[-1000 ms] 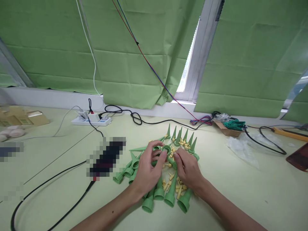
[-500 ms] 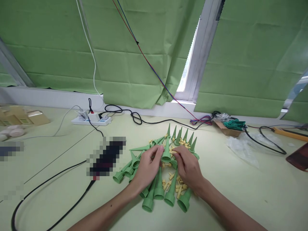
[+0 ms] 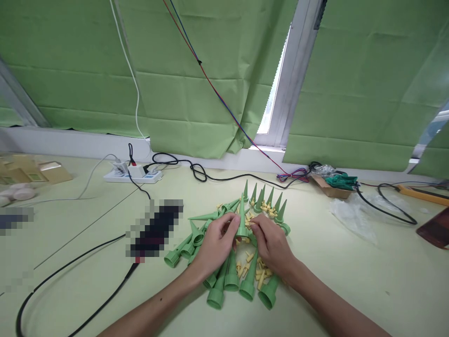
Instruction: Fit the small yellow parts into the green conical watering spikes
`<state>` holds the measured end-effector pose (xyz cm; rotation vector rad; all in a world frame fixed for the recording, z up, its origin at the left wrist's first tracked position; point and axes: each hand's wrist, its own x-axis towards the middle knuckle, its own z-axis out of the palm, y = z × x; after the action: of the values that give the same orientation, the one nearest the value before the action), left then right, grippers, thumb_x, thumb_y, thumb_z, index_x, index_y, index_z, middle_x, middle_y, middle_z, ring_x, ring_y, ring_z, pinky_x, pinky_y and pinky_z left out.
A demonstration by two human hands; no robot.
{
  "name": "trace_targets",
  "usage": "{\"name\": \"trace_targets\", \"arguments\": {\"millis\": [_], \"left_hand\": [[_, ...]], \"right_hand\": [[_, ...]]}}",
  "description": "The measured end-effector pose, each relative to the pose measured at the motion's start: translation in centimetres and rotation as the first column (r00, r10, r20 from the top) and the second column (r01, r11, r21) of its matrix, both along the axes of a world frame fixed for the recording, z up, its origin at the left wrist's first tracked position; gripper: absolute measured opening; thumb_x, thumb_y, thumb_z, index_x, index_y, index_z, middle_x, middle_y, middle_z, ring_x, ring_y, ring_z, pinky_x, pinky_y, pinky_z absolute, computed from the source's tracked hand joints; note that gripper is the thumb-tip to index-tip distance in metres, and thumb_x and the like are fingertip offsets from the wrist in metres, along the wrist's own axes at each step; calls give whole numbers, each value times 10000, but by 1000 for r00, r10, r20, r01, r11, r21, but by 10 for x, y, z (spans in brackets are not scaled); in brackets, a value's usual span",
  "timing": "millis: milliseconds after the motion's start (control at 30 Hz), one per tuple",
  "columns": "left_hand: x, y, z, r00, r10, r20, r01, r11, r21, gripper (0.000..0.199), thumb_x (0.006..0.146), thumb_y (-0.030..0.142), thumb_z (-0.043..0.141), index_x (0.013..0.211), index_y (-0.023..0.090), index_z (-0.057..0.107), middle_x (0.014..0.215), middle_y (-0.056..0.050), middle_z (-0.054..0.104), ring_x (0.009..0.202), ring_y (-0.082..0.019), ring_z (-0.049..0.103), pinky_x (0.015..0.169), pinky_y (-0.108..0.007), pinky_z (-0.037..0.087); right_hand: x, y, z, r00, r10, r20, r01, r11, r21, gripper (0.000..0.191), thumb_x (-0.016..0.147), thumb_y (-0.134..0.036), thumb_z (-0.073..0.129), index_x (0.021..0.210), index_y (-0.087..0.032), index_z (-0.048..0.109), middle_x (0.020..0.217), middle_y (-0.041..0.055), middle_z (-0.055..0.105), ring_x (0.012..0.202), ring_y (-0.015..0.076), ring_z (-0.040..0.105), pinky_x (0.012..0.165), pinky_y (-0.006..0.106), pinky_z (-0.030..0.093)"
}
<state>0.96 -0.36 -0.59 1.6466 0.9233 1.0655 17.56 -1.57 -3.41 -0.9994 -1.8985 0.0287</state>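
Observation:
Between the fingers of my left hand is a green cone, held point up with its wide end low. My right hand is pinched at the cone's right side, on a small yellow piece that is mostly hidden by the fingers. Several green cones lie around and under my hands, one of them at the front. Several more stand upright behind, such as the cone. Loose yellow pieces are scattered among them.
A power strip with plugs and black cables stands at the back left. A blurred dark object lies left of the cones. At the back right are a cardboard box, clear plastic and an orange tool.
The held cone has tipped more upright, its point moving up and slightly left. Both hands stay nearly in place, with the right fingers still by the cone.

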Motion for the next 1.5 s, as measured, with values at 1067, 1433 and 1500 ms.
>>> {"name": "trace_targets", "arguments": {"millis": [1067, 1433, 1500], "left_hand": [[0, 2, -5, 988, 136, -80, -119, 976, 183, 269, 951, 392, 483, 1175, 261, 555, 1099, -63, 583, 1000, -199, 575, 759, -284, 529], [0, 2, 2, 993, 57, -101, -51, 997, 62, 391, 947, 491, 436, 725, 181, 519, 662, 25, 482, 600, -131, 484, 559, -241, 377], [0, 1, 2, 993, 41, -112, -36, 998, 48, 387, 942, 497, 445, 728, 184, 519, 625, 37, 446, 557, -121, 445, 529, -242, 345]], "right_hand": [[1, 4, -1, 986, -159, -55, 158, 987, -11, 299, 1002, -223, 365, 704, -211, 394, 597, -41, 393, 512, 115, 368, 526, 249, 288], [0, 0, 4, 991, -95, -98, 98, 995, 21, 192, 997, -183, 391, 866, -193, 531, 754, 22, 547, 666, 146, 489, 613, 259, 373], [0, 0, 5, 993, -69, -97, 72, 997, 29, 183, 995, -173, 395, 879, -192, 535, 772, 27, 552, 695, 151, 500, 631, 260, 381]]}}
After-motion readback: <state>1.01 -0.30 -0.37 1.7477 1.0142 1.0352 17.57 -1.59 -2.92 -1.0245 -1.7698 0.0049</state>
